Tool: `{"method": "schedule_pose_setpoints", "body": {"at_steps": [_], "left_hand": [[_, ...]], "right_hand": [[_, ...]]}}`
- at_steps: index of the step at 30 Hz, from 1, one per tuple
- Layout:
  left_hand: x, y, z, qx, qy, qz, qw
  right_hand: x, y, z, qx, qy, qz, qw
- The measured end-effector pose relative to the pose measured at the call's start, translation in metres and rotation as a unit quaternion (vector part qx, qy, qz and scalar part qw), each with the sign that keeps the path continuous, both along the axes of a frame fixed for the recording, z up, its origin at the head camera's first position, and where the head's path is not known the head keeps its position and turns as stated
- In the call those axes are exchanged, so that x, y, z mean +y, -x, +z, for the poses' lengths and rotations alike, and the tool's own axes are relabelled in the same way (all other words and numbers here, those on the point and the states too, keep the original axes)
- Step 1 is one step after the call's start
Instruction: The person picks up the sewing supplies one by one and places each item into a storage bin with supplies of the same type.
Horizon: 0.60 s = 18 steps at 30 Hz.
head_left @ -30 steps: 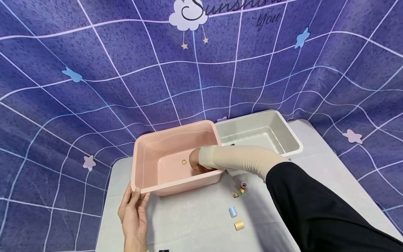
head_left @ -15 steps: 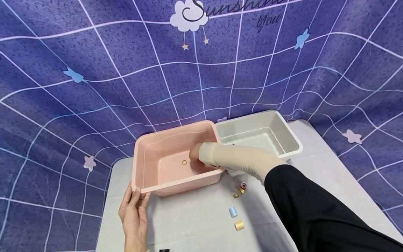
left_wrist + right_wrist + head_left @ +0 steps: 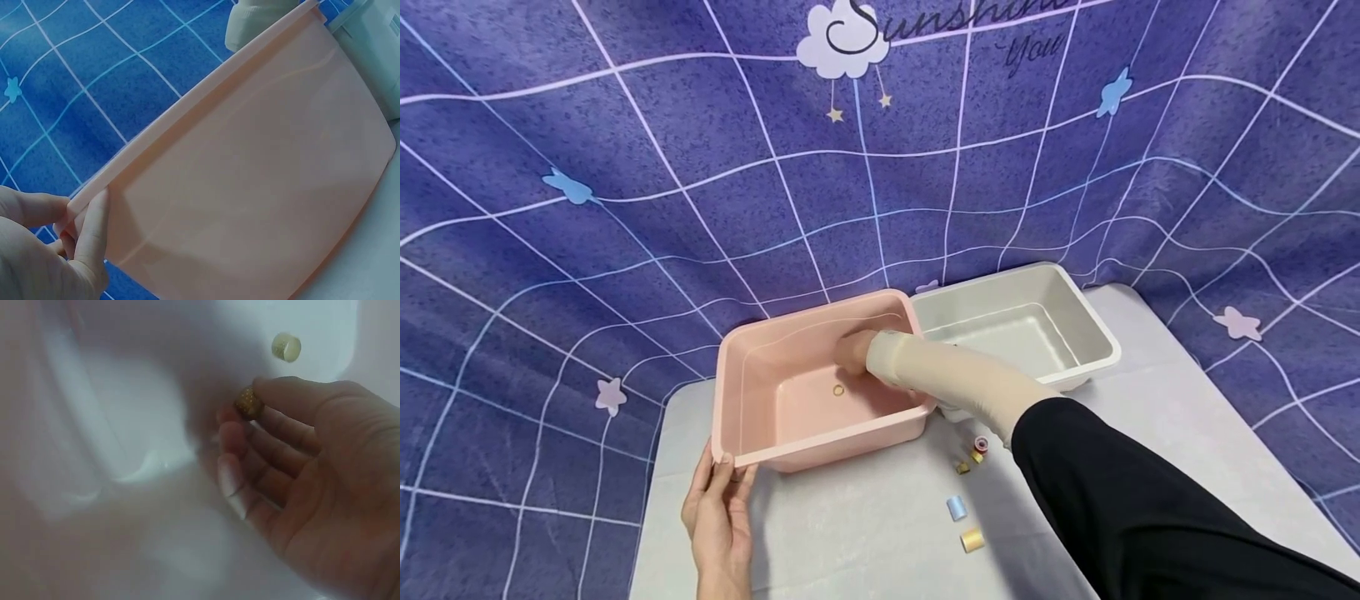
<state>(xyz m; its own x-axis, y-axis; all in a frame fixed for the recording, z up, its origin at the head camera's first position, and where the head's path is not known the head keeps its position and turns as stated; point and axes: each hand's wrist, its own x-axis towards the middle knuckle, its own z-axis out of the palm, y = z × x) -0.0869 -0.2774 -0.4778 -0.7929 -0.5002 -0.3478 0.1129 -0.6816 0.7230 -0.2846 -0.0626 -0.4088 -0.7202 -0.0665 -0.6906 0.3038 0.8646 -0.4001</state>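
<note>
Left hand (image 3: 721, 517) pinches pink bin (image 3: 820, 443) at near-left corner; right hand (image 3: 852, 352) reaches inside, small gold piece (image 3: 838, 390) nearby. Grey bin (image 3: 1067, 310) just beside. Blue spool (image 3: 957, 508), yellow spool (image 3: 972, 540) on white surface (image 3: 850, 533).

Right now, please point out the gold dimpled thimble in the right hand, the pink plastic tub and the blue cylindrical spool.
Gold dimpled thimble (image 3: 249, 404): right wrist view, dimpled side.
Pink plastic tub (image 3: 850, 443): head view, outer front wall.
Blue cylindrical spool (image 3: 957, 508): head view, curved side.
</note>
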Motion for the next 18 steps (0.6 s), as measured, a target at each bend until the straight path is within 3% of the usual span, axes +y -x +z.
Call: {"method": "schedule_pose_setpoints", "body": {"at_steps": [2,4,6,7,9,11,13,15,16,17,18], "left_hand": [[-0.001,-0.001,0.000,0.003,-0.001,0.002,1.0000],[-0.001,-0.002,0.000,0.003,-0.002,0.003,1.0000],[0.000,-0.002,0.000,-0.002,0.001,0.002,1.0000],[0.000,-0.003,0.000,-0.004,0.002,0.001,1.0000],[0.000,-0.003,0.000,-0.008,0.007,-0.001,0.9999],[0.000,-0.003,0.000,-0.008,0.009,-0.003,0.9999],[0.000,-0.002,0.000,-0.005,0.008,-0.002,1.0000],[0.001,-0.003,-0.001,-0.002,0.005,0.001,1.0000],[0.001,-0.003,-0.001,0.000,0.002,0.002,1.0000],[0.001,-0.003,-0.001,0.001,0.000,0.003,1.0000],[0.001,-0.003,-0.001,0.003,-0.002,0.004,1.0000]], "right_hand": [[-0.001,-0.004,-0.001,0.008,0.009,-0.015,0.9998],[-0.004,-0.004,-0.008,0.012,0.020,-0.003,0.9997],[-0.011,0.010,-0.037,0.063,0.014,0.118,0.9910],[-0.015,0.017,-0.048,0.078,0.007,0.156,0.9847],[-0.021,0.034,-0.077,0.146,-0.006,0.272,0.9511],[-0.027,0.047,-0.098,0.208,-0.027,0.336,0.9184],[-0.023,0.041,-0.090,0.150,0.007,0.263,0.9529],[-0.017,0.032,-0.081,0.104,0.047,0.178,0.9774],[-0.013,0.024,-0.070,0.092,0.058,0.147,0.9831],[-0.011,0.021,-0.068,0.100,0.069,0.143,0.9822],[-0.008,0.016,-0.062,0.083,0.094,0.106,0.9865]]}}
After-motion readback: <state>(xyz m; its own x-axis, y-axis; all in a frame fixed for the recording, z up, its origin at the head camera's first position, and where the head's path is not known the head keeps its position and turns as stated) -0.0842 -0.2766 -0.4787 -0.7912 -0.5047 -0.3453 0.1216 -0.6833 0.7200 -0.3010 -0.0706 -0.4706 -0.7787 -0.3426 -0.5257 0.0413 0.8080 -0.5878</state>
